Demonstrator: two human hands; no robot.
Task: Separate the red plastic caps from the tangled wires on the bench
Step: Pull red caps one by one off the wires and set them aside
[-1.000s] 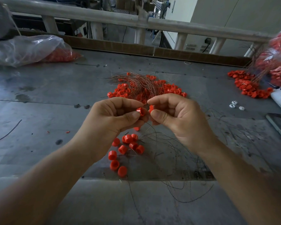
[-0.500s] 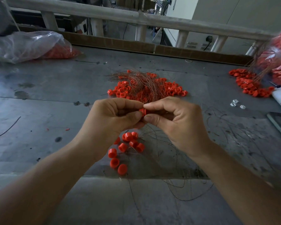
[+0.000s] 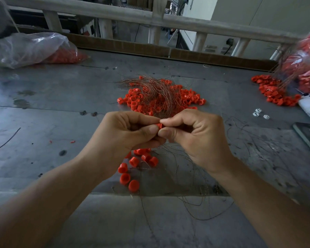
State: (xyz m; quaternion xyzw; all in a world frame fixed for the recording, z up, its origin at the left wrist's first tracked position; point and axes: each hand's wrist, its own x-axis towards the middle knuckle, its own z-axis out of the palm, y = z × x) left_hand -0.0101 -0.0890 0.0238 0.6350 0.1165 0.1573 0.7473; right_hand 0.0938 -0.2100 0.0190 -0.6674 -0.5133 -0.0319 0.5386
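Counter [image 3: 43, 122]: grey metal, wire-tangled cap pile [image 3: 159, 94] at centre.
Left grip [image 3: 125, 133]: clamped on one red cap [image 3: 159, 125].
Right grip [image 3: 195, 136]: pinching the same cap.
Loose caps [image 3: 133, 161]: below both grips.

red cap [image 3: 159, 125]: pinched between both hands | loose caps [image 3: 132, 169]: small cluster, near edge | tangled wires [image 3: 156, 92]: heaped over cap pile [image 3: 186, 99], mid-tabletop

I see bright red caps [image 3: 132, 161] on a dull grey, stained bench [image 3: 43, 108], coppery-brown wires [image 3: 157, 90], and three white bits [image 3: 258, 112].
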